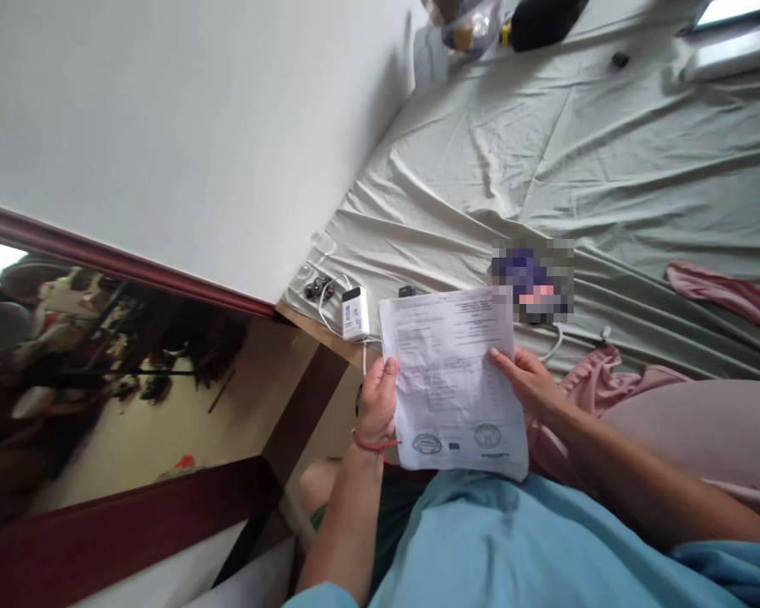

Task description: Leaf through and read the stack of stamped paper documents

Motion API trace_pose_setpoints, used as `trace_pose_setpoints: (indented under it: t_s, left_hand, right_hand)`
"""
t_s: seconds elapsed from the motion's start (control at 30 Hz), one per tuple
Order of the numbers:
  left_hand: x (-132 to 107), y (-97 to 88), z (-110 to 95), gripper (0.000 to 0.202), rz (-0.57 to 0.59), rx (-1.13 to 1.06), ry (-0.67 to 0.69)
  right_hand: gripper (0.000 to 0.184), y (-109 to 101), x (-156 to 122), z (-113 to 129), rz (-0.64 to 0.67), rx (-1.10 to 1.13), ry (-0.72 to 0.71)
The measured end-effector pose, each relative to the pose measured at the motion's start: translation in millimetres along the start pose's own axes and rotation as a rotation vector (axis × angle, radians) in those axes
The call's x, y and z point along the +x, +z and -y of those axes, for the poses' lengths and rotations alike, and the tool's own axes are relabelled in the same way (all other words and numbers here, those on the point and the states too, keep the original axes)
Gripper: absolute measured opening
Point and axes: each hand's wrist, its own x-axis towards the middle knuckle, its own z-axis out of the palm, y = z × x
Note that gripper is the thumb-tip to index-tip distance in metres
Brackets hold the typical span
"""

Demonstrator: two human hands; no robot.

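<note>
The left hand [376,401] gripped the left edge of a printed sheet [453,380], fingers closed on it; the right hand [530,384] pinched the right edge, thumb on top. The sheet was held above the lap. Beyond lay a white charger [355,313], then a rumpled bedsheet [576,152].

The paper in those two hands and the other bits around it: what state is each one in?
Printed sheet: crumpled, held up by both side edges.
Left hand: gripping the sheet's left edge.
Right hand: gripping its right edge.
White charger: lying flat on the bed's edge, cable attached.
Bedsheet: wrinkled.
Pink cloth: bunched on the bed.
</note>
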Motion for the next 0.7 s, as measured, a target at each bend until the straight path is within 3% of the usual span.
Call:
trace_pose_setpoints:
  t_s: [0.1, 0.23, 0.4, 0.53, 0.7]
  left_hand:
    - [-5, -5.4, 6, 0.043, -0.018, 0.028, 0.010]
    - [-7, -11.0, -11, 0.048, 0.091, -0.020, -0.005]
    - [15, 0.5, -36, 0.065, 0.197, -0.258, 0.028]
    - [30, 11.7, -38, 0.070, 0.276, -0.375, 0.032]
    - [31, 11.8, -38, 0.062, 0.252, -0.406, 0.006]
  right_hand:
    - [0.046, -1, 0, 1, -0.087, 0.036, 0.039]
    - [0.043, 1, -2, 3, -0.052, 0.095, 0.136]
    - [0.045, 4, -4, 5, 0.008, 0.136, 0.225]
    - [0.045, 2, -2, 5, 0.028, 0.146, 0.247]
    - [0.045, -2, 0, -1, 0.046, 0.124, 0.220]
